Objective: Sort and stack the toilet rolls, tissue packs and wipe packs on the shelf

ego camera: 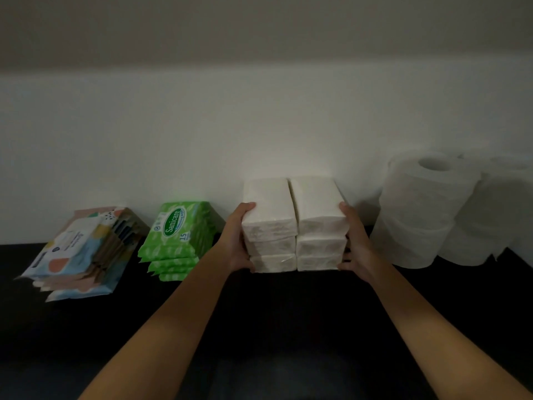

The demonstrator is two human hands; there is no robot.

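Setting: dark shelf [274,313], dimly lit, running along a plain white wall [202,125]. Stock stands in a row against the wall, listed left to right.

Item 1: patterned wipe packs [78,249], pastel print, one stack. The pile is uneven and fans out toward the front edge.

Item 2: green wipe packs [176,238], top label reading "Sanicare" and "15", one stack of several. The lower packs are stepped slightly forward. It stands just beside item 1 and apart from it.

Item 3: tissue packs [294,223], white in clear wrap. There are two columns side by side and touching, three packs high each, resting on the shelf at the centre of the row.

Item 4: toilet rolls [427,209], white, standing on end two high. At least two such columns are at the far right, the farther one partly blurred.

Handling: left hand [235,241] is on the left face of the tissue block, thumb over the top pack and fingers curled round the lower front corner. Right hand [356,243] mirrors it on the right face. Each grip clasps the tissue packs, so the block is pressed between the two palms. Both bare forearms reach in from the lower edge.
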